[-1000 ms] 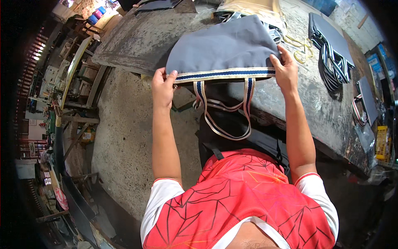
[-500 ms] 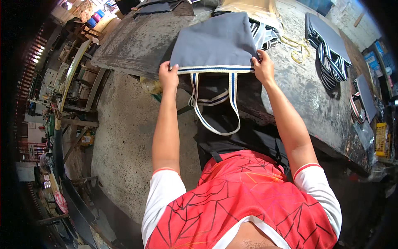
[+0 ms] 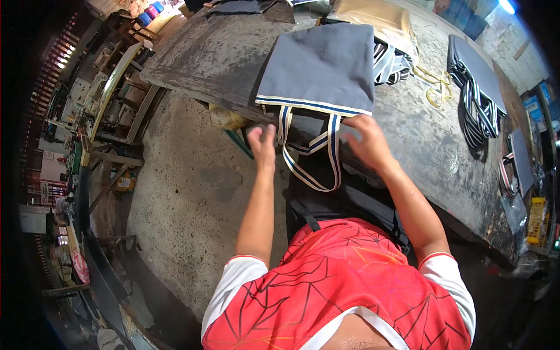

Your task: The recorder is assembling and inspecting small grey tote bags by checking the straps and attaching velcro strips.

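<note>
A grey fabric tote bag (image 3: 321, 67) lies flat on the worktable, its cream-and-blue striped trim toward me. Two striped handles (image 3: 335, 154) hang from that trim over the table's near edge. To the left of the handles, my left hand (image 3: 263, 144) is in the air below the bag's corner, holding nothing, its thumb and fingers apart. On the other side, my right hand (image 3: 371, 143) is beside the right handle and just below the trim, fingers spread and slightly bent. Whether its fingertips touch the bag I cannot tell.
The worn grey worktable (image 3: 420, 146) stretches away and right. Bundled striped straps (image 3: 392, 63) lie beside the bag, with a yellow cord (image 3: 437, 87) farther right. A stack of grey bags (image 3: 478, 70) with striped handles rests at the right. Concrete floor (image 3: 181, 175) shows at left.
Both hands have let go of the bag's trimmed corners and drawn back toward me. The bag now rests on the table, and its handles hang over the edge.
</note>
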### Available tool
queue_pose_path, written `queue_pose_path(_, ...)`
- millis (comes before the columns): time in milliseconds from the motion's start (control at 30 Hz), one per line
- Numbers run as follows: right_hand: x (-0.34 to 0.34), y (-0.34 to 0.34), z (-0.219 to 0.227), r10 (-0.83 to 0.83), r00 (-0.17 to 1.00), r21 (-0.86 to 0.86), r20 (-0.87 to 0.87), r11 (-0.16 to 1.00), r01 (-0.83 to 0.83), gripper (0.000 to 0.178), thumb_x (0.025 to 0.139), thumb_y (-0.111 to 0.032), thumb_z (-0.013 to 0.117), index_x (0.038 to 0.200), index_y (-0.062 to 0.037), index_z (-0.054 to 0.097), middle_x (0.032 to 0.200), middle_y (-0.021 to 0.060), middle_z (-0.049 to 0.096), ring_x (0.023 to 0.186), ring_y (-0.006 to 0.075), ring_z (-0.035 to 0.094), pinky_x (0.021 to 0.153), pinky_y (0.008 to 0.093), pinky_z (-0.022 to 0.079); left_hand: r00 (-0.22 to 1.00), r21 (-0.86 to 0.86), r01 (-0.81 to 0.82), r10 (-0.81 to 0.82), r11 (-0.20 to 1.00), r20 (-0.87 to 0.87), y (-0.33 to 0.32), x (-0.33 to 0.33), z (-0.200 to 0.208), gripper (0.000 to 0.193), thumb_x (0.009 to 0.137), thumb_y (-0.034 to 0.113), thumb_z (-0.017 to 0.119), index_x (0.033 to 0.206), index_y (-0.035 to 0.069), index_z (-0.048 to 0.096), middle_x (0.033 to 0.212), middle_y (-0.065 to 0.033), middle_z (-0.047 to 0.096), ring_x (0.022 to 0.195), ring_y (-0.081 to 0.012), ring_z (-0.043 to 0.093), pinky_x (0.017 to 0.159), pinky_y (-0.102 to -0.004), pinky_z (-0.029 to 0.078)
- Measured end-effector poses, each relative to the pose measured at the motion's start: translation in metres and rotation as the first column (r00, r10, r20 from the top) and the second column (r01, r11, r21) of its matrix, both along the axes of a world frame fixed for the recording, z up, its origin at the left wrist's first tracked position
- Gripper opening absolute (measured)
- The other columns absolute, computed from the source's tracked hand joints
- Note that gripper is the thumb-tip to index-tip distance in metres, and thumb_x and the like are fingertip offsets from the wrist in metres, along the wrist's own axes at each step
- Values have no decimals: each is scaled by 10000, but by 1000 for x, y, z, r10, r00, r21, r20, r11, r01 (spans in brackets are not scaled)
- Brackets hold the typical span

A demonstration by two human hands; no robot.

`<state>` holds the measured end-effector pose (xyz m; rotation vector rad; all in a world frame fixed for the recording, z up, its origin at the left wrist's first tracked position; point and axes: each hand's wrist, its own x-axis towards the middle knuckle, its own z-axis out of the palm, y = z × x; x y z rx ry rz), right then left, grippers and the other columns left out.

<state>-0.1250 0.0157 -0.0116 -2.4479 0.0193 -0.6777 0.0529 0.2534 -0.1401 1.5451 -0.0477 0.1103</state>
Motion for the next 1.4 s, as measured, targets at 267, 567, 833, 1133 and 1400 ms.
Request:
queue_pose_path(267,-35,81,-33,58,976,658,-211,747,98,313,812,-116,682,1074,15,572,1024,131,578,843,182,597,716,293,501,713,-199,638,-668,744,-212,15,-7,13,165,901,164,610,967,32,535,868,-17,603,829,-104,571,788,-245,434)
queue_pose_path(567,-53,72,-45,242,903,922,-356,-64,381,490,932,-287,569,1318,-11,444,1049,80,607,921,156,578,791,303,475,491,-642,443,-769,626,-410,30,-33,116,306,941,221,516,1168,16,510,859,-104,618,662,-172,607,591,-325,533)
queue_pose_path(833,-28,71,-61,251,881,916,-401,142,376,445,935,-266,559,1311,-47,463,1067,63,601,916,101,520,747,278,456,534,-820,14,-697,572,-478,56,-78,107,462,952,387,459,963,-55,596,894,-170,650,770,-254,636,710,-348,534)
queue_pose_path(1133,-35,123,14,503,862,998,-57,13,58,184,958,-154,513,1080,-30,573,1015,48,641,893,122,610,804,297,506,513,-752,74,-672,655,-534,61,-139,92,457,955,433,398,1083,41,594,1054,-123,657,954,-274,627,779,-432,504)
queue_pose_path(1400,-52,115,-11,426,889,941,-168,337,16,228,910,-166,573,1072,-5,571,882,29,592,806,99,549,713,264,479,608,-917,1,-728,400,-317,68,-144,126,458,941,361,489,1164,-33,559,1094,-189,640,889,-273,660,728,-402,553)
